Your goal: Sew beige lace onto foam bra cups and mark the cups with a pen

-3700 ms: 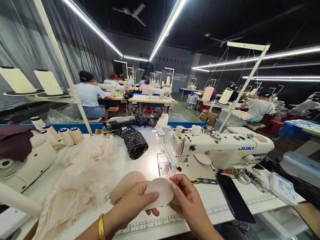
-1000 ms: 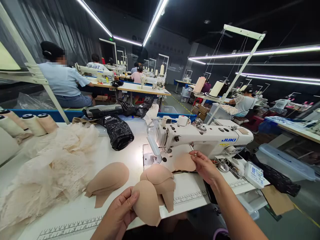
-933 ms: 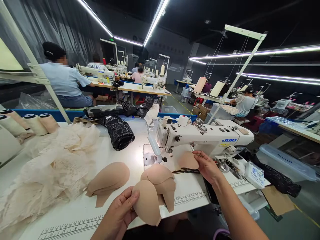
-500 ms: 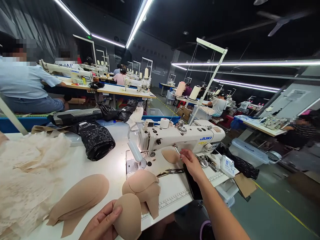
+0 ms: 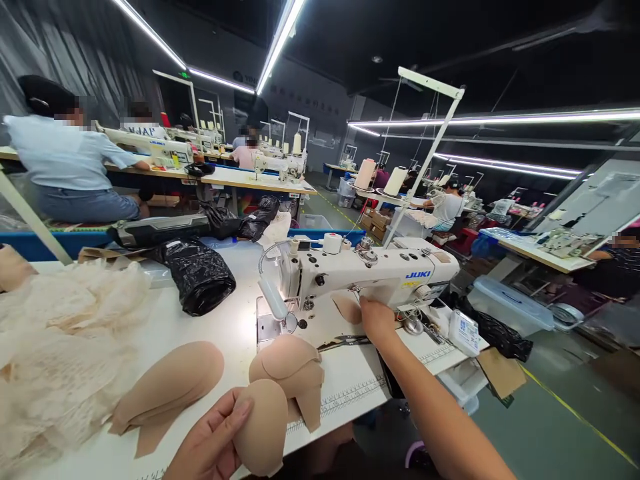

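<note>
My left hand [image 5: 215,427] pinches a beige moulded bra cup [image 5: 261,427] at the table's front edge, thumb on its face. Just behind it lie stacked beige cups [image 5: 286,363] with a strip hanging from them. Another folded beige cup piece [image 5: 173,377] rests to the left. Under the arm of the white sewing machine [image 5: 370,270], my right hand [image 5: 379,320] is curled against the right edge of a small beige cup [image 5: 349,309]. Its fingertips are hidden behind the back of the hand. Dark thread snips [image 5: 345,342] lie just left of that wrist.
Cream lace fabric [image 5: 75,340] is heaped at the left. A black plastic bag [image 5: 200,277] sits behind the cups. The lamp [image 5: 273,299] shines by the needle area. At the machine's right end stands a small white box [image 5: 464,332]. Other people sew at tables beyond.
My right hand has closed in on the small cup beneath the machine arm, and the cup has tilted slightly. The left hand keeps its cup. The view has shifted a little.
</note>
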A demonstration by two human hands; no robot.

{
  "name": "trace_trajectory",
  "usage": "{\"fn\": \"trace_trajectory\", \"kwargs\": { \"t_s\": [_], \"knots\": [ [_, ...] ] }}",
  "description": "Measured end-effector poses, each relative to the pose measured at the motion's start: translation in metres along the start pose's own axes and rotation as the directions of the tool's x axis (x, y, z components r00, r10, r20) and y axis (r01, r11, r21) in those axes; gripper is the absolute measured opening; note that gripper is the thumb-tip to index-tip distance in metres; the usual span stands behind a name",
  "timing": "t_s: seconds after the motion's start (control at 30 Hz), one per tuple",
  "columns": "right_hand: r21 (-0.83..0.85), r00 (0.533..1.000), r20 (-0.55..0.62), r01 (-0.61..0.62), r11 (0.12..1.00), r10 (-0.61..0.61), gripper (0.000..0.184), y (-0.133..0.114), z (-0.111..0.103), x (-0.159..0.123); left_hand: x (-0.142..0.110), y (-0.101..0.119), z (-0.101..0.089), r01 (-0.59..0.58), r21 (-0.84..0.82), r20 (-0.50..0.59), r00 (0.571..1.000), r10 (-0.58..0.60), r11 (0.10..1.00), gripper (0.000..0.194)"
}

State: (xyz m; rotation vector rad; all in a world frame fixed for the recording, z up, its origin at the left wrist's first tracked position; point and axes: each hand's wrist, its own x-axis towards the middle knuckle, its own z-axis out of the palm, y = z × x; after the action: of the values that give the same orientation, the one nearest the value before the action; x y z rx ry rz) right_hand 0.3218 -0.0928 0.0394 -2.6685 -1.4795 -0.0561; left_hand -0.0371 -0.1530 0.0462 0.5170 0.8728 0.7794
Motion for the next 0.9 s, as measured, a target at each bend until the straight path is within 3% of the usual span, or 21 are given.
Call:
{"fn": "trace_trajectory", "kwargs": {
  "t_s": [0.2,0.33,0.4,0.43,0.5,0.57,0.6,0.67,0.77,0.9],
  "knots": [
    [0.124,0.996,-0.026,0.090,0.988,-0.087,0.022,0.005,-0.013,-0.026,-0.007,-0.001,-0.002,-0.080,0.047,0.030,0.997,0.078,0.996,0.044],
    [0.350,0.981,-0.071,0.196,0.916,-0.182,0.029,0.026,-0.025,-0.074,-0.005,-0.003,-0.005,-0.131,0.065,0.076,0.989,0.126,0.989,0.040],
    [0.514,0.976,-0.084,0.213,0.831,-0.198,0.029,0.034,-0.031,-0.107,-0.005,-0.004,-0.005,-0.125,0.060,0.076,0.990,0.121,0.990,0.039],
    [0.698,0.983,-0.094,0.179,0.694,-0.159,0.033,0.036,-0.033,-0.124,-0.005,-0.005,-0.004,-0.116,0.062,0.084,0.990,0.111,0.991,0.039],
    [0.944,0.999,-0.050,0.052,0.326,-0.015,0.043,0.030,-0.039,-0.158,-0.006,-0.005,-0.002,-0.092,0.074,0.108,0.991,0.084,0.993,0.039],
    [0.997,0.998,0.062,-0.062,-0.035,0.017,0.046,0.015,-0.043,-0.184,-0.007,-0.005,0.001,-0.068,0.081,0.124,0.991,0.058,0.994,0.040],
    [0.982,0.994,0.112,-0.112,-0.153,-0.011,0.044,0.005,-0.043,-0.194,-0.008,-0.005,0.003,-0.060,0.075,0.129,0.990,0.050,0.995,0.040],
    [0.943,0.981,0.164,-0.187,-0.277,-0.105,0.040,-0.016,-0.041,-0.205,-0.009,-0.006,0.005,-0.047,0.047,0.130,0.991,0.040,0.998,0.039],
    [0.905,0.961,0.186,-0.249,-0.346,-0.204,0.037,-0.039,-0.027,-0.207,-0.009,-0.006,0.003,-0.039,0.016,0.131,0.991,0.037,0.999,0.037],
    [0.846,0.943,0.184,-0.296,-0.444,-0.278,0.034,-0.052,-0.003,-0.203,-0.007,-0.007,-0.004,-0.043,0.018,0.149,0.988,0.040,0.999,0.035]
  ]
}}
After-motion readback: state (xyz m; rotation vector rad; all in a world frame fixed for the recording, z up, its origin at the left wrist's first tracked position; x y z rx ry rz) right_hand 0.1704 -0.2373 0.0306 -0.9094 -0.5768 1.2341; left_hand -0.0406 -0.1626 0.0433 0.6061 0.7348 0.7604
